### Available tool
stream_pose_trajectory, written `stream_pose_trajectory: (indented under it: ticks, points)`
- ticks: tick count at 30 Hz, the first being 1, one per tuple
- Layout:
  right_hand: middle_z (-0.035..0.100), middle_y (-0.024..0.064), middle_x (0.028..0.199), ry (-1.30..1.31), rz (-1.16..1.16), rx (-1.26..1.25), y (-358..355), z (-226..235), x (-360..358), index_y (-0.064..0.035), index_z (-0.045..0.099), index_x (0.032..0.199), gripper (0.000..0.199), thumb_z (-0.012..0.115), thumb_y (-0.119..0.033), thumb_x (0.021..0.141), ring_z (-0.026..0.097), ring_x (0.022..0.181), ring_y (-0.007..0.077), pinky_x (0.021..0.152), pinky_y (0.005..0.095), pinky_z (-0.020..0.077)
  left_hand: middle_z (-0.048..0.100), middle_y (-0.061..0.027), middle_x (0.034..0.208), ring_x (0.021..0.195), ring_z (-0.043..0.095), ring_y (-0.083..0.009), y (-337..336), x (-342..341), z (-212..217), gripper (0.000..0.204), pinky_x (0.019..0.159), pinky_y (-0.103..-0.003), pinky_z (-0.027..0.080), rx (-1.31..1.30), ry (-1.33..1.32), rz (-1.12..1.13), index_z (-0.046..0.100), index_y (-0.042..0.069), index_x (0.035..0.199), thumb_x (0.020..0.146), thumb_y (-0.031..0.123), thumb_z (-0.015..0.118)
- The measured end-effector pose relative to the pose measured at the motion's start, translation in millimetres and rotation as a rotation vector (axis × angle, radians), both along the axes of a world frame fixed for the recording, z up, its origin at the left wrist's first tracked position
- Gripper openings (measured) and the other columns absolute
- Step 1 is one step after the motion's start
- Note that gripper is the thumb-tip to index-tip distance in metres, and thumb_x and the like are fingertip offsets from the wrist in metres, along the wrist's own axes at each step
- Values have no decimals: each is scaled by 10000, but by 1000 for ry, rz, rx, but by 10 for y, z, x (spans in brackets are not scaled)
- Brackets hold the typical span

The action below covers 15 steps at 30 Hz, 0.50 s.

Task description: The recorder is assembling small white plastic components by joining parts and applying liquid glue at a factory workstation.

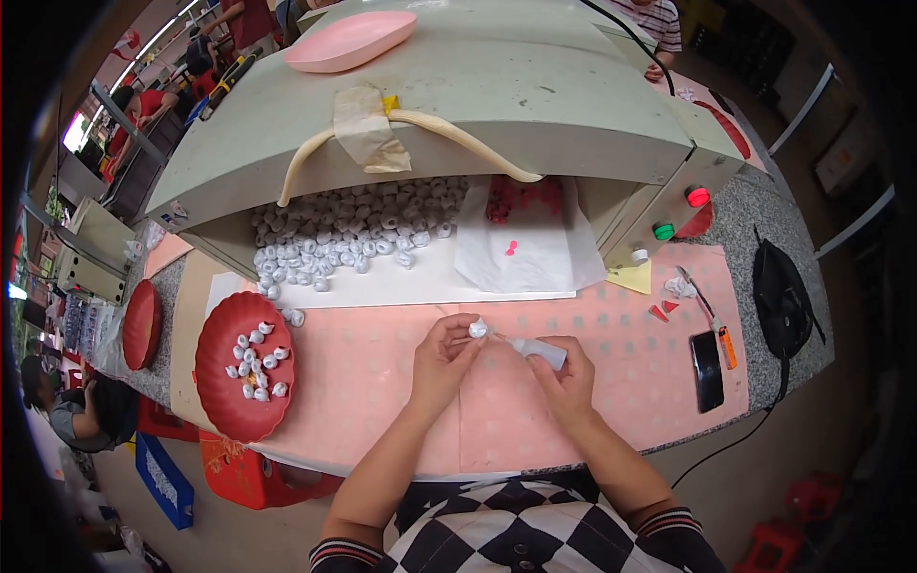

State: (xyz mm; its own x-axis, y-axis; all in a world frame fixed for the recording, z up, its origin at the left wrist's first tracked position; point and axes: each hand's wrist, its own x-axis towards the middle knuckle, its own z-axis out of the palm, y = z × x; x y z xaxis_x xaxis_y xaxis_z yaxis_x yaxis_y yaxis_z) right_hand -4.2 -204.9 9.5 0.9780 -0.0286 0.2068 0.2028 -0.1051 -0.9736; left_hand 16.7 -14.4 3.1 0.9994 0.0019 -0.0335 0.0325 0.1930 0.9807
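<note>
Head view of a work table covered with a pink mat point(382, 382). The left hand point(441, 358) pinches a small white piece point(479, 329) between thumb and fingertips, holding it above the mat, near its middle. The right hand point(565, 380) is closed around a small white squeeze bottle point(541, 352), whose thin nozzle points left and meets the white piece. Left of the mat's middle, at the table's edge, sits a red dish point(212, 401) holding a loose scatter of similar white pieces. Beyond the mat, a grey machine point(535, 86) has an open mouth with a pile of white pieces point(353, 224) spilling onto a white sheet point(430, 277); a heap of red pieces point(523, 199) lies in the mouth to the right of the pile. A pink tray point(351, 41) rests on top of the machine. On the mat's right end lies a black phone point(707, 358), with an orange lighter point(728, 347) just beside it.
</note>
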Motion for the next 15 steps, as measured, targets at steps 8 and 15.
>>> stream_pose_trajectory:
  ticks: [8,15]
  points:
    - [602,83,987,31,56,-58,-17,38,-17,20,542,1055,219,635,10,857,575,883,119,778,254,477,613,-98,1060,980,614,-145,-1,-10,-6,298,861,-248,502,1,6,-8,525,-13,1145,861,-56,601]
    - [599,88,993,33,55,-70,-17,24,-19,26,545,1057,220,631,19,854,574,888,122,784,252,474,615,-100,1057,982,616,-149,-7,-14,4,296,861,-249,504,17,-4,-5,526,-15,1144,861,-56,601]
